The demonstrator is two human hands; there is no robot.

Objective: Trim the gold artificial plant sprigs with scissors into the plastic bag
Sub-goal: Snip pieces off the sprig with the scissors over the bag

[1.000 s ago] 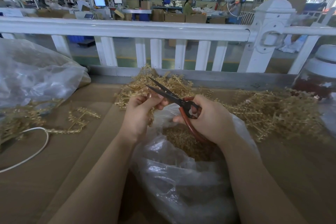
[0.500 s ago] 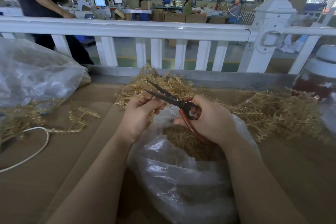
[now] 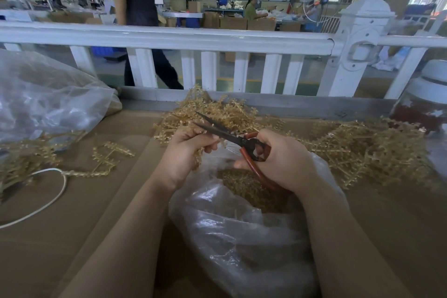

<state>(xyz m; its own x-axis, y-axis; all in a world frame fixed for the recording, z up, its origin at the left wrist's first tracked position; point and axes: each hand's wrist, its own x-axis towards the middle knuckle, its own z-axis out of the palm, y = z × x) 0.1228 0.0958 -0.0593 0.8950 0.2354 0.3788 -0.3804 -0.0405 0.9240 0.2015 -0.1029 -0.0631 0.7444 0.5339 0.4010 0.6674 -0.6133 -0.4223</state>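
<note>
Meanwhile red-handled scissors (image 3: pixel 242 139), blades parted, meet a feathery gold sprig (image 3: pixel 198 156) over crinkled plastic bag (image 3: pixel 242 237).

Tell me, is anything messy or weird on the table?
A little. One gold sprig lies alone left of the plastic bag, away from the big gold pile, and a white cord loops loose across the table.

jar (image 3: pixel 425 104) cut off at right edge
</note>
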